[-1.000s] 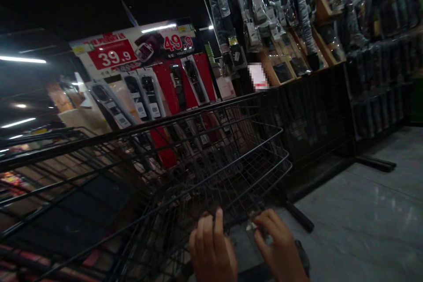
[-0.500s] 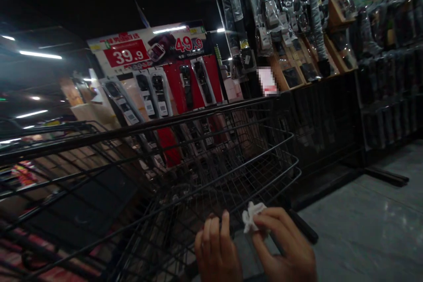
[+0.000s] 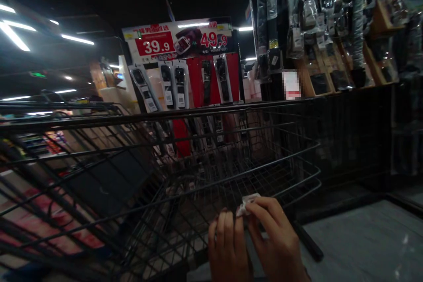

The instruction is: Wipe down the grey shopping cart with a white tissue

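Note:
My right hand [image 3: 276, 233] pinches a crumpled white tissue [image 3: 246, 205] between thumb and fingers. The tissue meets the index fingertip of my left hand [image 3: 228, 242], whose back faces me. The left fingers lie side by side, loosely bent and pointing forward, with nothing visible in them; the palm is hidden. Both hands are low in the head view, just in front of the black wire shopping cart [image 3: 185, 205]. Whether the left hand touches the cart's wires cannot be made out.
Beyond the cart, packaged belts [image 3: 180, 83] hang under a price sign [image 3: 155, 44]. Plastic-wrapped belts [image 3: 307, 4] and boxed goods [image 3: 319, 83] fill a dark rack on the right. Grey floor [image 3: 366, 238] shows at lower right, beside a dark rack foot [image 3: 309, 240].
The tissue in my right hand has come left against the left index fingertip; before, it was slightly apart. The view has turned left and levelled, so the display appears farther right.

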The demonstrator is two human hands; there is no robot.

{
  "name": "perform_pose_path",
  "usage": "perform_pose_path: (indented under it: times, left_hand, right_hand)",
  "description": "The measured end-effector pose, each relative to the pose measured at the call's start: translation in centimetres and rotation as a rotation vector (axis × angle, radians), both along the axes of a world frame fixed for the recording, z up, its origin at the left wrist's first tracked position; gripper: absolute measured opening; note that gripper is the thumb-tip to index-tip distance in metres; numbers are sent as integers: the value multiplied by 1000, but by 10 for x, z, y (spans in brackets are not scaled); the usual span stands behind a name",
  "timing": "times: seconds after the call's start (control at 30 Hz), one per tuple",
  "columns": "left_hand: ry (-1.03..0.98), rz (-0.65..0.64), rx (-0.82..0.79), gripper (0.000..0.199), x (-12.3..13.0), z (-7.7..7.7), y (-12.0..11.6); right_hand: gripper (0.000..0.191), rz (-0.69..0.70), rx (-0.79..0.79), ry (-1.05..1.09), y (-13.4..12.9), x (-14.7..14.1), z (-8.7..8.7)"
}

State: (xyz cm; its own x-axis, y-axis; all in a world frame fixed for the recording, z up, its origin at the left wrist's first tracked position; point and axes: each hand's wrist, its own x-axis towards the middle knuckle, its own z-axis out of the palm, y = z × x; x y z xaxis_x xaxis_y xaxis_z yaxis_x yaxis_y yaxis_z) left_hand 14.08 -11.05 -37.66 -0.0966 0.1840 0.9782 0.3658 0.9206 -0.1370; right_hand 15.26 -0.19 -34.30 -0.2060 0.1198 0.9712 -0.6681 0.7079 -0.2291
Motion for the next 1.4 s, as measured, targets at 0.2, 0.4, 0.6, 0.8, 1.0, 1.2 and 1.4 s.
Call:
perform_pose_path:
  times: [0.2,0.4,0.6,0.8,1.0,1.2,1.4]
  left_hand:
    - [-44,-47,7,37,1,-1,-1]
    - [-78,-66,4,44,1,-3,-3]
    - [-101,-70,-31,46,4,1,-5]
    - [-103,-59,-36,44,5,-1,-4]
    - [-74,-81,61,43,1,-9,1]
    - [-74,-77,64,43,3,-6,2]
    - [-88,-44,2,41,5,-3,-3]
  right_hand:
    - [13,4,43,-5,5,1,-17]
    - [14,-25,84,-28,9,-3,-42]
    - [16,-35,79,-80,22,-1,-65]
    - [14,-172,-25,37,35,19,-23]
    - [21,-81,-51,86,17,13,41]
    - [19,-31,-55,14,9,1,17]
    - [21,-41,-32,30,14,8,10]
